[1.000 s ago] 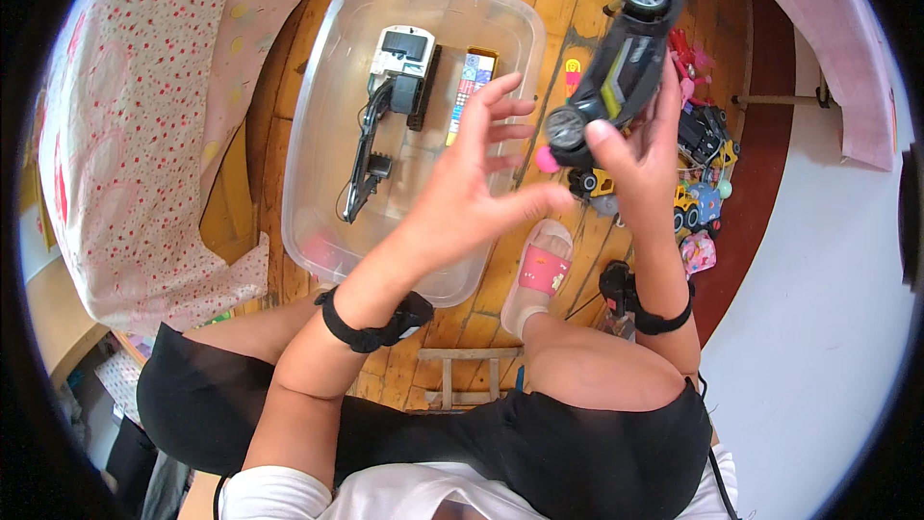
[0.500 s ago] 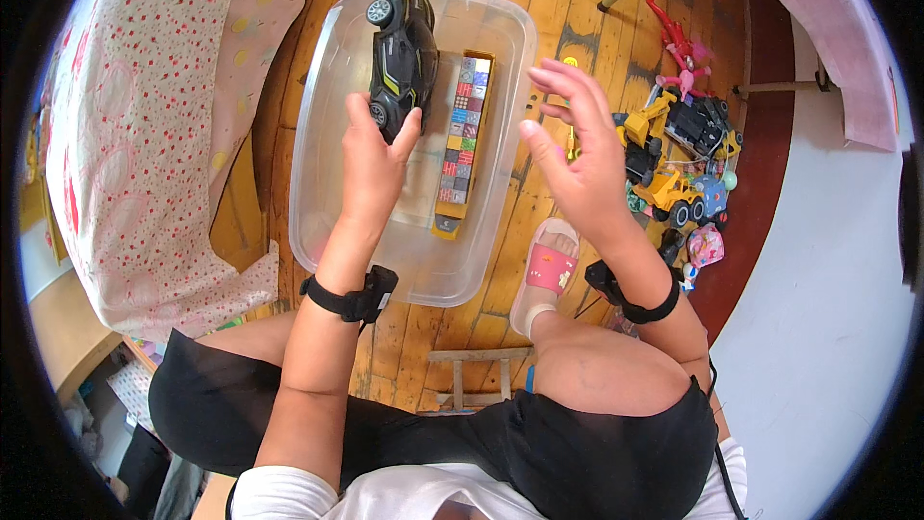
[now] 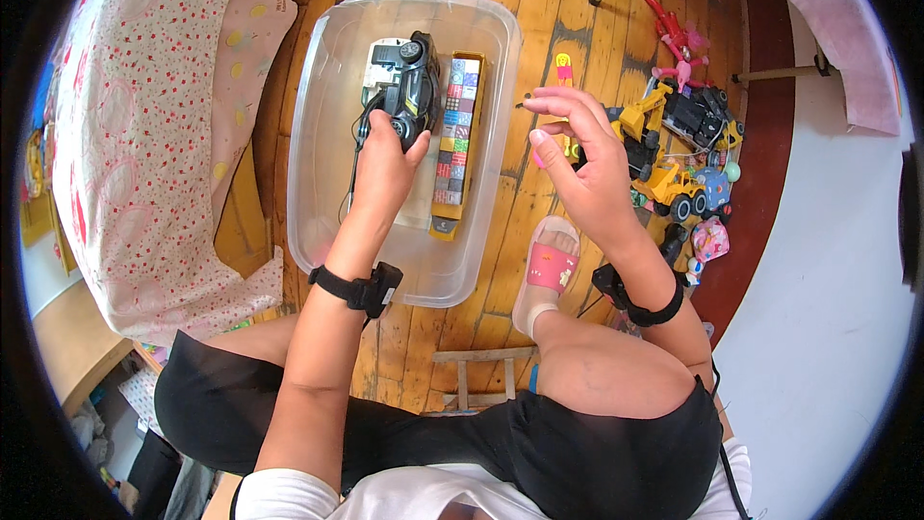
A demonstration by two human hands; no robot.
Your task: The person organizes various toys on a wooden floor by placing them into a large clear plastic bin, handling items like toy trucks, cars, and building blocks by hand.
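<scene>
My left hand point(image 3: 388, 166) grips a black toy car point(image 3: 420, 91) at its near end, thumb on one side and fingers on the other. The car is tilted, with two wheels showing, inside a clear plastic bin point(image 3: 318, 260). Just right of the car lies a long narrow yellow box point(image 3: 454, 149) with a patterned top of small coloured squares. A thin black cable point(image 3: 354, 159) runs beside my left hand; where it ends is hidden. My right hand point(image 3: 587, 169) hovers over the floor right of the bin, fingers apart. A small dark bit shows by its fingertips, too small to name.
Toys heap on the wooden floor at right: a yellow toy loader point(image 3: 674, 191), a black toy vehicle point(image 3: 695, 120), red and pink figures point(image 3: 674, 34). A yellow-and-pink strip point(image 3: 564, 67) lies beyond my right hand. A floral cloth point(image 3: 164, 135) hangs at left; a small wooden frame point(image 3: 476, 356) is near my legs.
My left hand has turned the toy car and brought it nearer and lower in the bin. The cable beside it has come into sight. My right hand has shifted slightly nearer.
</scene>
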